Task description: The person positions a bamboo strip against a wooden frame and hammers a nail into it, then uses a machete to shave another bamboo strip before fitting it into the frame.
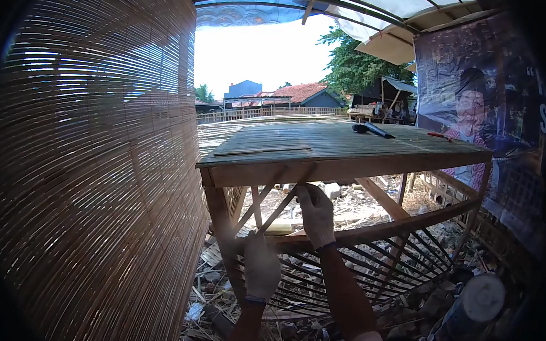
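Observation:
Both hands wear pale work gloves and are at the front of a wooden frame table (346, 167) topped with bamboo slats. My left hand (261, 267) is closed at the lower end of a thin bamboo slat (280, 213), beside the table's left leg. Higher up and to the right, my right hand (315, 215) pinches the same slat near its upper part. That slat slants up to the right, its top end against the front rail. A second slat (261, 200) leans alongside at a similar angle, just left of it. Below the hands, a lower rail carries a row of thin slats.
On the tabletop lie a black tool (375, 130) and a red-handled tool (439, 136). A bamboo blind (96, 163) fills the left side. A printed banner (489, 107) hangs at right. A cylinder with a pale top (483, 298) stands lower right, among rubble and scraps.

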`<state>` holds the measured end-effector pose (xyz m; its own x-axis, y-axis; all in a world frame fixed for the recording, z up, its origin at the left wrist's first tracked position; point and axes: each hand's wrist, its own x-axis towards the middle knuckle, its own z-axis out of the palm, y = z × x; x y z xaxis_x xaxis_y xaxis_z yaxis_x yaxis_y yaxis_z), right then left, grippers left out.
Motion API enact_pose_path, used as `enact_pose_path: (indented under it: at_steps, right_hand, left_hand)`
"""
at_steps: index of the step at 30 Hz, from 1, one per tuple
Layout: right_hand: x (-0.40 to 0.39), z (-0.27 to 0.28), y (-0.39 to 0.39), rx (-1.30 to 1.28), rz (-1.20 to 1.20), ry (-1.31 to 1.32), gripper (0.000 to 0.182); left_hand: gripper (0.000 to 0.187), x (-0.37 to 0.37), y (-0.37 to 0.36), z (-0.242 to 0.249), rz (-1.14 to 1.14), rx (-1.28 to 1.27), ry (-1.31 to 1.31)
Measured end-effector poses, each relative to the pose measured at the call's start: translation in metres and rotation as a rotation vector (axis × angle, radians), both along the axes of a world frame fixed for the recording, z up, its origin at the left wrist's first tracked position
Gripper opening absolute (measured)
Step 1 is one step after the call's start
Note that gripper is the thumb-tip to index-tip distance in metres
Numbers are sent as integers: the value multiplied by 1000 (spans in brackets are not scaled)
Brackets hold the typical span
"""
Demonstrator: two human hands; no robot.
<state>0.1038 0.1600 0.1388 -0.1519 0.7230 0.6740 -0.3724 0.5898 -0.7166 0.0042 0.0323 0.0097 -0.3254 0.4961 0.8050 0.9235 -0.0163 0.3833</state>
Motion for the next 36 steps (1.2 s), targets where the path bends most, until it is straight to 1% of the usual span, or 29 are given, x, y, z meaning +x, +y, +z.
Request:
enact_pose_path:
  at_steps: [1, 3, 4, 6, 7, 8, 10, 11, 12, 14, 16, 18, 20, 23, 24, 27, 30, 31, 32, 34, 35, 36]
  right_hand:
    - [-3, -1, 1, -3, 0, 1, 37]
    - [-6, -2, 2, -47, 153, 66, 33]
    - [-5, -2, 2, -56, 152, 63, 33]
    - [0, 0, 0, -50, 161, 16, 32]
    - [1, 3, -3, -24, 114, -6, 30]
    - [2, 4, -2, 10, 52, -54, 28]
    - [4, 8, -6, 49, -3, -96, 28]
    - [6, 10, -9, 34, -19, -110, 29]
    - [5, 9, -8, 21, -16, -109, 29]
    - [3, 6, -4, 86, -124, -147, 31]
    - [2, 7, -2, 90, -154, -163, 32]
    - [2, 7, -3, 126, -239, -226, 32]
    - [1, 5, 0, 135, -253, -205, 32]
    - [3, 10, -8, 107, -256, -230, 31]
    - [2, 9, -8, 98, -252, -234, 31]
    - [2, 9, -11, 149, -328, -262, 32]
    - [1, 10, -11, 197, -373, -264, 31]
    - [3, 13, -15, 173, -342, -253, 29]
    - [1, 12, -14, 174, -340, -259, 29]
    - [-2, 9, -12, 196, -348, -166, 26]
    - [-2, 8, -11, 195, -348, -169, 26]
    - [0, 9, -13, 188, -341, -182, 28]
  left_hand:
    - [67, -2, 1, -3, 0, -3, 1]
    - [69, -4, 3, -7, -2, 30, 43]
    - [69, -2, 1, -7, -2, 22, 39]
    - [61, 1, 0, -2, -13, 91, 33]
    - [66, -1, 1, -6, -20, 78, 46]
    - [66, -3, 2, -8, -15, 66, 44]
    - [71, -2, 3, -11, -14, 84, 58]
    - [75, 0, 0, -14, 7, 55, 55]
    - [75, 2, 0, -20, 9, 43, 57]
    - [76, 4, 2, -31, 30, -6, -53]
    - [79, 8, -5, -22, 49, -57, -65]
    - [79, 9, -10, -21, 16, -64, -108]
    - [78, 12, -14, -16, 19, -91, -127]
    - [71, 20, -17, -16, 11, -4, -167]
    - [71, 21, -17, -21, 15, -13, -170]
    - [68, 23, -11, -35, 73, 38, -142]
    - [67, 21, -9, -35, 85, 55, -148]
    - [60, 22, -9, -33, 86, 111, -160]
    - [60, 22, -11, -31, 87, 111, -166]
    - [54, 21, -17, -24, 14, 143, -257]
    - [54, 20, -19, -20, 14, 142, -260]
    - [51, 20, -21, -18, -67, 164, -418]
